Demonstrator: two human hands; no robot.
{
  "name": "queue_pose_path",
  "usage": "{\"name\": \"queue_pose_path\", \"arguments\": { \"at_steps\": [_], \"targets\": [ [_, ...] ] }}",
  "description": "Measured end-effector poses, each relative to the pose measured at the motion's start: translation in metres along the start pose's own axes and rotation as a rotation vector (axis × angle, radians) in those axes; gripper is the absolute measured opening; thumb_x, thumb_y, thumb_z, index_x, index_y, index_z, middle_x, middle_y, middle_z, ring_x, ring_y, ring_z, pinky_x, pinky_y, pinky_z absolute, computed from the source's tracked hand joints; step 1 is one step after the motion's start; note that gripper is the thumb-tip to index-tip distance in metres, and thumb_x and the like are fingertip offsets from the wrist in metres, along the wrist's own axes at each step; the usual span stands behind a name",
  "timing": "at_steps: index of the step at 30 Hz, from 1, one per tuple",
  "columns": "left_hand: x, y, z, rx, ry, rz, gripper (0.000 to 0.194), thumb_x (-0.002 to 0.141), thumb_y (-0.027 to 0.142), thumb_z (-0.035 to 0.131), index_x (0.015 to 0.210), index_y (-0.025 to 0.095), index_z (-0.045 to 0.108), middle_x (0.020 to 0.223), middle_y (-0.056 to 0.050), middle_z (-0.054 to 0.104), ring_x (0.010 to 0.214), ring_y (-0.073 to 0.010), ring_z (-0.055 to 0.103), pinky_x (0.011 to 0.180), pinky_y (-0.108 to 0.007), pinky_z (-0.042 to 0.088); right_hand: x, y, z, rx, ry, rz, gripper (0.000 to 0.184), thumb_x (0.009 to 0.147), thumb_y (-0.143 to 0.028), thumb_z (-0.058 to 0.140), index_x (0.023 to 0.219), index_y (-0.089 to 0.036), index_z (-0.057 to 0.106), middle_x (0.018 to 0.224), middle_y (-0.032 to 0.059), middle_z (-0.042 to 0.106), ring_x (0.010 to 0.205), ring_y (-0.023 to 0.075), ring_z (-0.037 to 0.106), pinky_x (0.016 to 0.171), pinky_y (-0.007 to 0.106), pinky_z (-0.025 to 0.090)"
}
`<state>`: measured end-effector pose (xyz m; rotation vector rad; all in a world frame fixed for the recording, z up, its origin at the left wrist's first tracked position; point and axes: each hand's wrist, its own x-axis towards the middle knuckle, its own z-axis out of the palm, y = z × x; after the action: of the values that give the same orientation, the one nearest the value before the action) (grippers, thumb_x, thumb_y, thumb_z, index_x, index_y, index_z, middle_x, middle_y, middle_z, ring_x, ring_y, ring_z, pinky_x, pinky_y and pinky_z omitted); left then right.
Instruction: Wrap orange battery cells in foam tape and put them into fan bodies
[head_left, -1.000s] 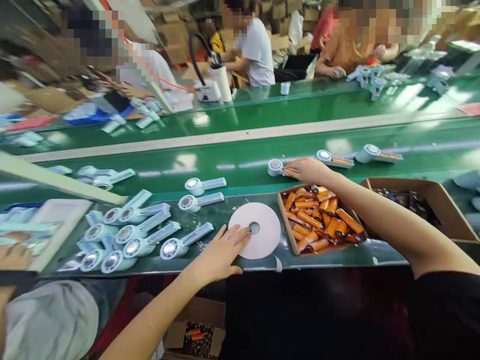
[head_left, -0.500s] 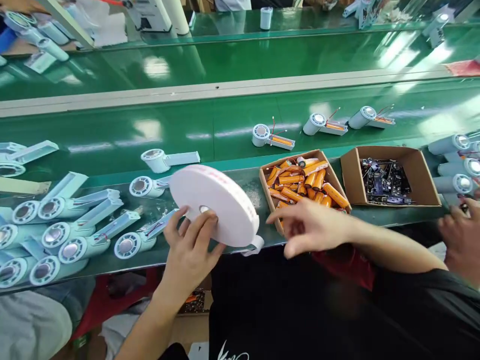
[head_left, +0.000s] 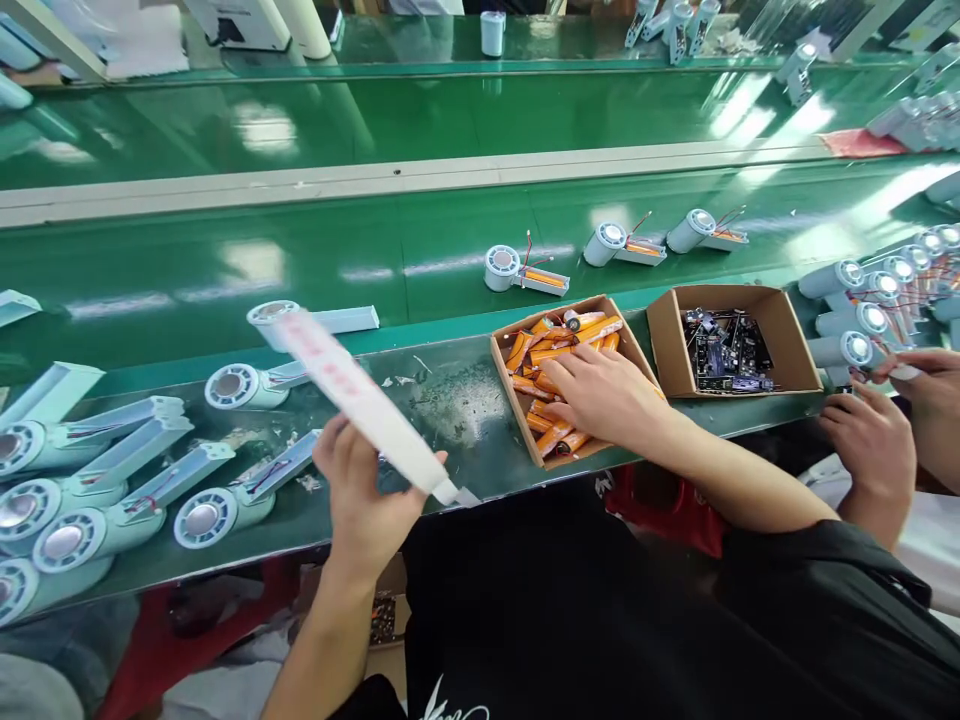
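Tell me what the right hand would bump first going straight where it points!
The right hand would probably meet the orange cylinders in the cardboard box first; it may be touching them, though depth is unclear.

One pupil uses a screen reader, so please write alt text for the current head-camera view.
A person's left hand holds a roll of white tape while the right hand is in a cardboard box of orange cylindrical batteries. A second box holds dark circuit boards, and pale-blue housings with handles lie at the left on the green worktop.
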<state>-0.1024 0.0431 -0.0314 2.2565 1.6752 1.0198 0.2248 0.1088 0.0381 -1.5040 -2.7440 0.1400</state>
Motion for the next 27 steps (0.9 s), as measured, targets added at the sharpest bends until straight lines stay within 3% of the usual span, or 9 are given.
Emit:
{"name": "queue_pose_path", "arguments": {
  "at_steps": [3,6,9,11,13,16,21,24,27],
  "targets": [
    [0.010,0.012,0.011,0.093,0.066,0.142,0.085,0.081,0.020,0.084,0.156,0.024,0.043,0.131,-0.017,0.064,0.139,-0.0419,0.049,0.114,-0.063,0.045,0.005,0.014,0.010,-0.004,-0.032,0.026,0.020,0.099,-0.026,0.064,0.113,-0.013,0.071,0.104,0.0158,0.079,0.106,0.0312,0.069,0.094,0.043,0.048],
    [0.012,0.017,0.016,0.140,0.036,0.225,0.088,0.083,0.011,0.078,0.160,0.023,0.039,0.132,-0.018,0.065,0.139,-0.0419,0.048,0.112,-0.061,0.046,-0.001,0.018,0.012,0.324,0.138,0.005,0.021,0.099,-0.027,0.066,0.116,-0.019,0.075,0.112,0.0112,0.080,0.111,0.0285,0.072,0.105,0.045,0.050],
    [0.008,0.018,0.016,0.234,0.030,0.250,0.086,0.083,0.005,0.073,0.160,0.023,0.041,0.131,-0.017,0.068,0.140,-0.0430,0.044,0.108,-0.059,0.048,-0.009,0.012,0.002,0.770,0.372,0.088,0.029,0.093,-0.035,0.075,0.119,-0.024,0.078,0.107,0.0050,0.082,0.096,0.0248,0.078,0.092,0.040,0.062],
    [0.005,0.018,0.014,0.286,0.033,0.254,0.084,0.082,0.003,0.071,0.159,0.024,0.045,0.129,-0.016,0.069,0.139,-0.0433,0.041,0.102,-0.054,0.050,-0.012,0.004,-0.004,0.941,0.437,0.139,0.032,0.090,-0.037,0.078,0.119,-0.024,0.079,0.097,0.0028,0.082,0.082,0.0223,0.079,0.079,0.036,0.065],
    [0.003,0.019,0.013,0.315,0.033,0.256,0.080,0.083,0.003,0.070,0.157,0.024,0.049,0.129,-0.015,0.071,0.138,-0.0422,0.040,0.097,-0.050,0.051,-0.012,-0.006,-0.006,0.982,0.405,0.129,0.031,0.089,-0.036,0.080,0.117,-0.024,0.080,0.091,0.0019,0.082,0.078,0.0209,0.078,0.075,0.033,0.066],
    [0.003,0.022,0.010,0.335,0.047,0.229,0.075,0.084,0.004,0.070,0.154,0.025,0.055,0.129,-0.013,0.071,0.134,-0.0393,0.042,0.096,-0.048,0.050,-0.009,-0.022,0.003,1.022,0.315,0.105,0.034,0.088,-0.037,0.081,0.120,-0.024,0.078,0.096,0.0018,0.082,0.084,0.0206,0.079,0.082,0.031,0.066],
    [-0.001,0.032,0.008,0.407,0.069,0.178,0.071,0.084,0.011,0.074,0.152,0.027,0.058,0.129,-0.011,0.072,0.129,-0.0377,0.041,0.107,-0.055,0.043,-0.004,-0.048,0.032,1.400,0.376,0.260,0.048,0.083,-0.044,0.085,0.125,-0.025,0.071,0.107,0.0033,0.082,0.096,0.0233,0.080,0.090,0.037,0.068],
    [-0.008,0.042,0.012,0.414,0.110,0.138,0.065,0.086,0.028,0.078,0.149,0.028,0.060,0.124,-0.014,0.070,0.126,-0.0385,0.042,0.112,-0.063,0.036,0.001,-0.068,0.043,1.642,0.604,0.382,0.051,0.080,-0.050,0.087,0.120,-0.026,0.068,0.113,0.0068,0.081,0.104,0.0270,0.079,0.093,0.044,0.068],
    [-0.015,0.057,0.021,0.354,0.170,0.100,0.072,0.082,0.049,0.083,0.145,0.023,0.062,0.114,-0.019,0.067,0.122,-0.0409,0.043,0.109,-0.066,0.036,0.008,-0.086,0.051,1.730,0.883,0.494,0.056,0.081,-0.057,0.084,0.124,-0.026,0.065,0.121,0.0114,0.079,0.113,0.0295,0.077,0.101,0.049,0.064]
  ]
}}
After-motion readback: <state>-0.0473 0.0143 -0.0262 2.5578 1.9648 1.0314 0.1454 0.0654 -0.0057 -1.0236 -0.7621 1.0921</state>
